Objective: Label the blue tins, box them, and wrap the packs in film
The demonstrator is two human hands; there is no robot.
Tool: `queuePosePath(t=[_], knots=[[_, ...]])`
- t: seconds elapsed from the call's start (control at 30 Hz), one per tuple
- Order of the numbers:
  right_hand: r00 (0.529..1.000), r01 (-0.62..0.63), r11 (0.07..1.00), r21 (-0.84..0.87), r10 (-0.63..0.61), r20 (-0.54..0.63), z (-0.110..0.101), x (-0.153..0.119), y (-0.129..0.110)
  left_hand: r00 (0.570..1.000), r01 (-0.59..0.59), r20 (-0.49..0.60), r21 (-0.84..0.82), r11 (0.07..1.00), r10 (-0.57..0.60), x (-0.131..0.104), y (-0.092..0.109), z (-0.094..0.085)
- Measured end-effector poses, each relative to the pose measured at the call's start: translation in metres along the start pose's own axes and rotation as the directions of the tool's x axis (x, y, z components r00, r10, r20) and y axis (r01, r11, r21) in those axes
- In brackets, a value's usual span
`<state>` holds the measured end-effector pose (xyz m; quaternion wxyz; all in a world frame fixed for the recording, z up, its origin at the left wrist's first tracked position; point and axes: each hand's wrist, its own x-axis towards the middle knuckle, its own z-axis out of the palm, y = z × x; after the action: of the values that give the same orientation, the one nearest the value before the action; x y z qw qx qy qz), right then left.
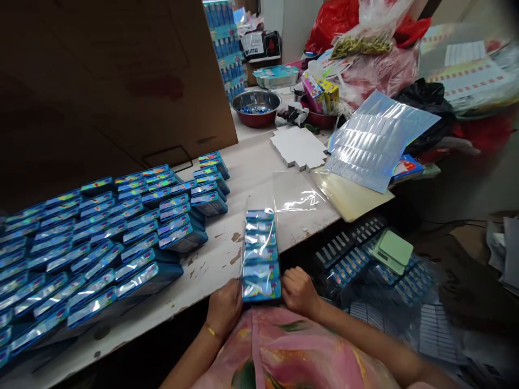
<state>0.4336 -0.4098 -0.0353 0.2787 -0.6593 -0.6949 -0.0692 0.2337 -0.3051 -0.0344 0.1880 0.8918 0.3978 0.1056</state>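
Note:
A row of small blue boxes (pixel 260 254) in a clear plastic sleeve lies across the table's front edge, its near end against the floral apron (pixel 300 346). At its near left corner is my left hand (pixel 226 305), fingers curled closed against the sleeve. My right hand (pixel 299 289) is closed at the right side of the near end, its knuckles up. What either hand pinches is too small or hidden to name. Beyond the row, an empty clear plastic sleeve (pixel 299 192) lies flat on the table.
Many blue boxes (pixel 97 243) stand in rows at left before a large cardboard box (pixel 113 81). Farther back are a metal bowl (pixel 256 108), white card sheets (pixel 299 145) and silvery sheets (pixel 371 138). A green scale (pixel 392 251) sits low at right on packed boxes.

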Motion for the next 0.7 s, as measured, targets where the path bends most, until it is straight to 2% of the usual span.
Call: queuePosePath(t=[0.07, 0.17, 0.2, 0.23, 0.3, 0.37, 0.4, 0.57, 0.63, 0.7], knots=[[0.985, -0.168, 0.985, -0.045, 0.169, 0.024, 0.003, 0.017, 0.002, 0.997, 0.074, 0.004, 0.091, 0.993, -0.075, 0.023, 0.002, -0.004], [0.923, -0.367, 0.927, -0.08, 0.374, 0.095, 0.003, 0.029, 0.002, 0.982, 0.191, -0.023, 0.174, 0.966, -0.189, 0.047, 0.002, -0.008], [0.915, -0.376, 0.925, -0.054, 0.38, 0.134, 0.004, 0.028, 0.0, 0.98, 0.199, -0.031, 0.194, 0.96, -0.197, 0.05, 0.002, -0.008], [0.927, -0.339, 0.941, 0.006, 0.333, 0.174, 0.004, 0.027, -0.005, 0.981, 0.193, -0.037, 0.213, 0.958, -0.19, 0.051, 0.002, -0.007], [0.969, -0.168, 0.969, 0.179, 0.129, 0.212, 0.008, 0.023, -0.017, 0.986, 0.168, -0.05, 0.242, 0.956, -0.161, 0.048, 0.003, -0.002], [0.983, -0.04, 0.952, 0.302, -0.017, 0.184, 0.014, 0.022, -0.029, 0.986, 0.167, -0.065, 0.245, 0.955, -0.156, 0.043, 0.004, 0.003], [0.985, -0.035, 0.947, 0.32, -0.021, 0.169, 0.017, 0.023, -0.034, 0.984, 0.174, -0.071, 0.232, 0.957, -0.161, 0.041, 0.004, 0.005], [0.98, -0.165, 0.945, 0.282, 0.127, 0.151, 0.031, 0.035, -0.041, 0.985, 0.175, -0.04, 0.157, 0.972, -0.17, 0.04, 0.003, 0.006], [0.977, -0.201, 0.943, 0.265, 0.174, 0.124, 0.032, 0.039, -0.041, 0.985, 0.175, -0.03, 0.157, 0.972, -0.173, 0.04, 0.002, 0.004], [0.981, -0.188, 0.95, 0.25, 0.169, 0.097, 0.028, 0.042, -0.041, 0.985, 0.172, -0.028, 0.149, 0.974, -0.169, 0.04, 0.001, 0.003]])
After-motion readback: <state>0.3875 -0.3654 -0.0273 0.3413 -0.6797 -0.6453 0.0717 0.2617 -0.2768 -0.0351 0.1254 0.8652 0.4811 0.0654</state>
